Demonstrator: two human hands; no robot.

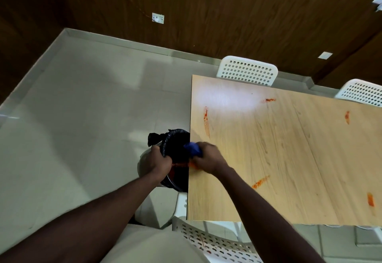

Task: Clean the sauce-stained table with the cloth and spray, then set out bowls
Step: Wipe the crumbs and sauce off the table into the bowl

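Note:
A light wooden table carries several orange-red sauce smears, for instance one near its left edge and another at the front. My right hand is closed on a blue cloth at the table's left edge, over a sauce smear. My left hand grips the rim of a white bin with a black liner, held against that edge just below the tabletop. Sauce shows inside the bin. No spray bottle or bowls are in view.
White perforated chairs stand at the far side, the far right and right in front of me. Pale tiled floor spreads to the left. A dark wood-panelled wall runs behind.

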